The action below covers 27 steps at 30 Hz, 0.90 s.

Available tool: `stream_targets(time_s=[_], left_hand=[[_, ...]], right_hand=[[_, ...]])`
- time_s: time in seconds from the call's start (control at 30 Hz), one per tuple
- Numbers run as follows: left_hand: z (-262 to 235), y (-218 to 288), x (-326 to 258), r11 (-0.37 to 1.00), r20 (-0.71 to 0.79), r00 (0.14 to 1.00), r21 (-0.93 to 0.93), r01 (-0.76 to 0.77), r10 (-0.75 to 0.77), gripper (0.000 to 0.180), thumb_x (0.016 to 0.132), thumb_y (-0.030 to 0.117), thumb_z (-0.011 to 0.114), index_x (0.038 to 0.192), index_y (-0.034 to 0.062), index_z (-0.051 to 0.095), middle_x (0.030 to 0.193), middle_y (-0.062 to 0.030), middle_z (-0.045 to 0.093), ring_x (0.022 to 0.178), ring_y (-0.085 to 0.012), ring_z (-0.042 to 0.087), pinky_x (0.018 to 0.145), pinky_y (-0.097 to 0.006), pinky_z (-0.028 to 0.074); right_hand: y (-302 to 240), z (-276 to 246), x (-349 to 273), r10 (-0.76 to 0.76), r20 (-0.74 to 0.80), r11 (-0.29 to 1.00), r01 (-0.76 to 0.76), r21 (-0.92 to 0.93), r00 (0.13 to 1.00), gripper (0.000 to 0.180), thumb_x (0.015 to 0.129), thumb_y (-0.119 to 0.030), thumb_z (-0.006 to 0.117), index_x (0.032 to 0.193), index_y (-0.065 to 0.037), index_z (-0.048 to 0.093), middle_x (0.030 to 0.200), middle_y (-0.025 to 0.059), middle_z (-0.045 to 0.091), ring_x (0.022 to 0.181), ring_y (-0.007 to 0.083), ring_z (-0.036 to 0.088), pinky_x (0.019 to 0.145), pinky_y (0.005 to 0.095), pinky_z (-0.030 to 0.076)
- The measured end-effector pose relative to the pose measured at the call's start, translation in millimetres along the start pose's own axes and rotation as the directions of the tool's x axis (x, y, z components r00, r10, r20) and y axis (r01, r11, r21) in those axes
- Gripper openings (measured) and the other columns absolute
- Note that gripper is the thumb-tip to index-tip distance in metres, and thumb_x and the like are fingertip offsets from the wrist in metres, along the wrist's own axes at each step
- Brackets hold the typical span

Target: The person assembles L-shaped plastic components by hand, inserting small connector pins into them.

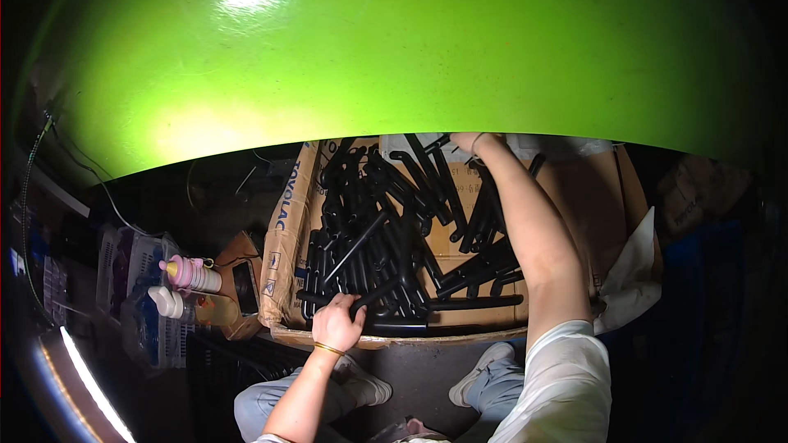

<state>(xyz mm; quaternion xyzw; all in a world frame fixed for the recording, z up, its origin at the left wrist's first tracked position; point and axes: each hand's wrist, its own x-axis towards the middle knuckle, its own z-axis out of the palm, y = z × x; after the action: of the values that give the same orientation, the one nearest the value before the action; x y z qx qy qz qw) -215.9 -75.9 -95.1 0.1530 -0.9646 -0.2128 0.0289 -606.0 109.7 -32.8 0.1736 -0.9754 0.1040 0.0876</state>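
Many black tubes (361, 250), some bent at one end, lie heaped in a large cardboard box (283, 238) in front of me. My left hand (338, 324) is at the box's near left edge, its fingers closed round a black tube (375, 296) that slants up to the right. Reaching across to the far side, my right hand (474, 143) has its fingers closed at the end of another black tube (439, 144). The green edge above partly hides those fingers.
A large glossy green surface (410, 49) overhangs the box's far side. Clear plastic sheeting (628, 279) hangs over the right edge. To the left stand a pink-and-white bottle (195, 274), a white-capped bottle (168, 302) and a bright light strip (94, 381).
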Motion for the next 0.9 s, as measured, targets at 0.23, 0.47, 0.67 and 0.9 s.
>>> stream_targets(time_s=[0.23, 0.47, 0.67, 0.9], left_hand=[[-2.9, -7.0, -5.9, 0.999, -0.018, 1.000, 0.030, -0.015, 0.016, 0.023, 0.082, 0.026, 0.066, 0.097, 0.0091, 0.069, 0.091, -0.0102, 0.066, 0.078, -0.0335, 0.066, 0.073, -0.042, 0.053], [0.2, -2.0, -2.7, 0.999, -0.015, 0.999, 0.041, -0.035, 0.035, 0.022, 0.081, 0.025, 0.066, 0.097, 0.0094, 0.069, 0.088, -0.0094, 0.066, 0.075, -0.0330, 0.066, 0.071, -0.041, 0.053], [3.3, 0.9, 3.4, 0.997, -0.031, 0.996, 0.004, -0.079, 0.079, 0.021, 0.080, 0.024, 0.067, 0.095, 0.0091, 0.069, 0.087, -0.0095, 0.066, 0.072, -0.0335, 0.065, 0.069, -0.041, 0.053], [-0.2, -2.6, 3.5, 0.999, -0.011, 0.999, 0.029, -0.035, 0.036, 0.021, 0.081, 0.024, 0.066, 0.096, 0.0088, 0.069, 0.090, -0.0096, 0.067, 0.077, -0.0327, 0.066, 0.072, -0.041, 0.053]], right_hand=[[51.7, 20.0, -51.4, -0.155, 0.575, 0.835, -0.204, 0.511, 0.803, 0.045, 0.080, -0.043, 0.070, 0.097, -0.001, 0.068, 0.083, 0.0143, 0.070, 0.084, 0.0192, 0.065, 0.082, 0.0331, 0.048], [79.2, 91.1, -26.4, 0.298, 0.067, 0.894, -0.303, 0.331, 0.952, 0.033, 0.087, -0.031, 0.060, 0.107, -0.004, 0.067, 0.115, 0.0166, 0.066, 0.107, 0.0351, 0.061, 0.088, 0.0413, 0.050], [95.0, 142.8, 15.5, 0.350, 0.093, 0.909, -0.362, 0.207, 0.932, 0.036, 0.088, -0.020, 0.055, 0.124, -0.013, 0.059, 0.126, 0.0170, 0.060, 0.114, 0.0344, 0.059, 0.092, 0.0436, 0.050], [64.9, 99.0, -25.1, 0.340, 0.074, 0.903, -0.348, 0.253, 0.937, 0.036, 0.089, -0.017, 0.053, 0.124, -0.010, 0.058, 0.129, 0.0162, 0.057, 0.111, 0.0349, 0.059, 0.088, 0.0458, 0.051]])
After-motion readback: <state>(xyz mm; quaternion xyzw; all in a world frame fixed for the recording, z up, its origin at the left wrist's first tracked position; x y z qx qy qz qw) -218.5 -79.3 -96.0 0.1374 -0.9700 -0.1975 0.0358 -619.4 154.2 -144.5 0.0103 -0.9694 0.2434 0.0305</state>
